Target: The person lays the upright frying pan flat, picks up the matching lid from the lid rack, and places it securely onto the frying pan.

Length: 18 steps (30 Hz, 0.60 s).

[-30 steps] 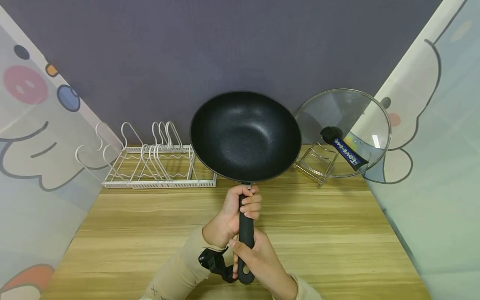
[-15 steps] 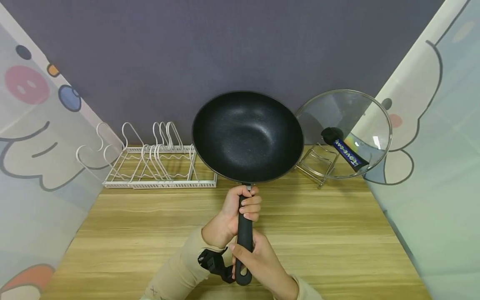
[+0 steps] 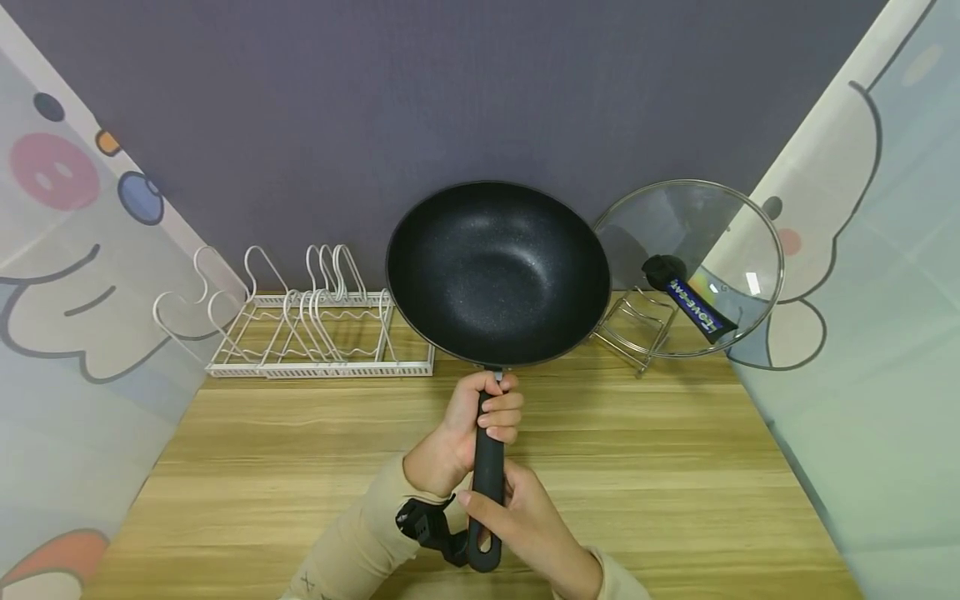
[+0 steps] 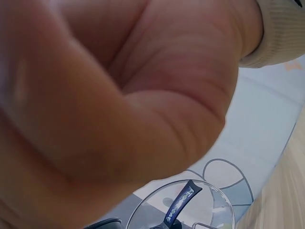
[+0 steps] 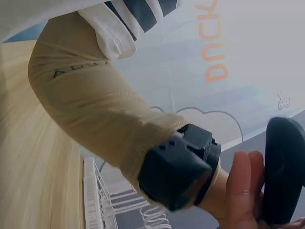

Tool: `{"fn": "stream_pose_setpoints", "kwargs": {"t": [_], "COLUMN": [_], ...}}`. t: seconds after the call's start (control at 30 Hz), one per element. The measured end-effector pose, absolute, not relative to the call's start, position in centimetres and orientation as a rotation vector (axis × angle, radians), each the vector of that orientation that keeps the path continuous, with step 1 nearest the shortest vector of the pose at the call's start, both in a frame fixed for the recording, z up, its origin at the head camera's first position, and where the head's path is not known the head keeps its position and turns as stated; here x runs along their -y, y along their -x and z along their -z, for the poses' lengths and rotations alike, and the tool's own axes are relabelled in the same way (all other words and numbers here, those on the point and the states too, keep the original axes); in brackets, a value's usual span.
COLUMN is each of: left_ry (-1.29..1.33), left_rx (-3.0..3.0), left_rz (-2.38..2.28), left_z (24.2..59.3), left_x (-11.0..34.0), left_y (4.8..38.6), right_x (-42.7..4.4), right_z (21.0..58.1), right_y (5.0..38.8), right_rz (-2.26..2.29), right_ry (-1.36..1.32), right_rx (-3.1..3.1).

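A black wok (image 3: 498, 275) is held tilted in mid-air, its dark inside facing me in the head view. My left hand (image 3: 480, 421) grips the black handle (image 3: 489, 467) close to the pan, fingers wrapped round it. Lower down, my right hand (image 3: 521, 517) holds the handle near its looped end, thumb laid across the front. In the right wrist view, right-hand fingers (image 5: 243, 191) show beside the handle (image 5: 283, 169). The left wrist view is mostly filled by the left hand (image 4: 143, 109); the handle is hidden there.
A white wire rack (image 3: 322, 367) with upright loops stands at the left on the wooden table (image 3: 645, 467). To the right, a glass lid (image 3: 720, 225) with a black handle leans in a small metal stand (image 3: 637, 325). A dark panel (image 3: 480, 92) rises behind.
The wok has shifted slightly right at the pan, while the handle's end has swung a little left. Both hands keep hold of the handle.
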<state>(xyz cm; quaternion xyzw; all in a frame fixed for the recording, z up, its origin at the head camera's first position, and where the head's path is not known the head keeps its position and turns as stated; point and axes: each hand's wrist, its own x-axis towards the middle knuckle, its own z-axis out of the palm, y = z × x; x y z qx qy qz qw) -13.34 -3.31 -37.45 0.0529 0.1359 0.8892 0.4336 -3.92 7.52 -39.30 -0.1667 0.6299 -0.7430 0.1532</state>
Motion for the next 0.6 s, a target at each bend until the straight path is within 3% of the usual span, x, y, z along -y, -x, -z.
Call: {"fn": "stream_pose_setpoints", "kwargs": {"t": [0.23,0.6], "left_ry": [-0.185,-0.121], "left_rx": [-0.294,-0.240], "left_rz": [-2.171,-2.150], "left_z": [37.7,37.5], "left_x": [3.4,3.3], "left_y": [13.4,13.3], "right_x": [-9.0,-11.9], "right_z": [39.2,38.3], "right_y": [4.8,6.6], "right_rz": [1.995,1.835], "right_ry": [0.611,0.608], "right_rx": [-1.840,-2.012]}}
